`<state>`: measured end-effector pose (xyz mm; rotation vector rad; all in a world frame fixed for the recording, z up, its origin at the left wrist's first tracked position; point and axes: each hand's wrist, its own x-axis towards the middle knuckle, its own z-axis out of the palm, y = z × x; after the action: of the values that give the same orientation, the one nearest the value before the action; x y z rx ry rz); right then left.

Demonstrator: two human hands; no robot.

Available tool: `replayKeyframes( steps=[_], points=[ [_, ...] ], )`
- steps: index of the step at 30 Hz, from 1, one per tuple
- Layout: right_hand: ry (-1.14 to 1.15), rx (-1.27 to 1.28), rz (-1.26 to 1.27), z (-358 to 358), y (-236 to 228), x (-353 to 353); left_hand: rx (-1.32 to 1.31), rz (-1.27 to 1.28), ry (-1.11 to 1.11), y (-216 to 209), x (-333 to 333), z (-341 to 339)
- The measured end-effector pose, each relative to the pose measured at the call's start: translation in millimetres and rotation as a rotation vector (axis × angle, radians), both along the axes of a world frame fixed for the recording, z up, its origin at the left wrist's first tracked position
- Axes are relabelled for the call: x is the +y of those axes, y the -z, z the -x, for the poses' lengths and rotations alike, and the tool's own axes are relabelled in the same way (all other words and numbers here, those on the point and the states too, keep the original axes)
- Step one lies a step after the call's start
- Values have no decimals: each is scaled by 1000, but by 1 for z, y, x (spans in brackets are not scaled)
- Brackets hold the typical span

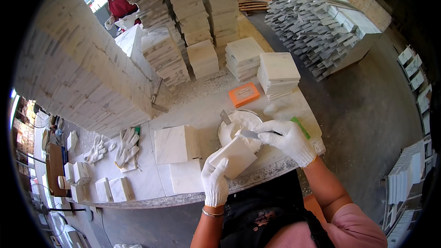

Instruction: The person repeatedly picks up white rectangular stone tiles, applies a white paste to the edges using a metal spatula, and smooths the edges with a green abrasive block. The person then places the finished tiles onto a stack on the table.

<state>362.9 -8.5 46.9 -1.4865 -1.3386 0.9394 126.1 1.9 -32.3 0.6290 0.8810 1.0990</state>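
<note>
My left hand (215,177), in a white knit glove, grips a square white marble tile (234,157) by its left edge, tilted above the table's front edge. In my gloved right hand (287,138) is a putty knife (251,134), its blade close to the tile's upper corner. Behind the tile stands a round bowl (240,118) of white paste, partly covered by the tile and knife. A second flat metal blade (225,117) leans on the bowl's left rim. Left of the bowl lies a small stack of marble tiles (172,144), with another tile (185,177) in front of it.
An orange box (244,94) lies behind the bowl, before short tile stacks (279,71). Tall tile stacks (87,64) rise at left and back. Loose white gloves (126,149) rest on the table's left. A green item (300,127) is beside my right wrist. Another person (121,9) stands far back.
</note>
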Motion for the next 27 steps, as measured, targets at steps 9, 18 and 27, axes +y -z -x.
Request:
replayKeyframes(
  steps=[9,18,27],
  points=[
    [1,-104,-58,3,-11,-1,-13,21,2,-1,0,0],
    [11,-214,-152,0,-2,0,-20,21,-2,-1,-1,-1],
    [5,-295,-253,3,-5,0,-18,5,15,1,-1,-1]
  ],
)
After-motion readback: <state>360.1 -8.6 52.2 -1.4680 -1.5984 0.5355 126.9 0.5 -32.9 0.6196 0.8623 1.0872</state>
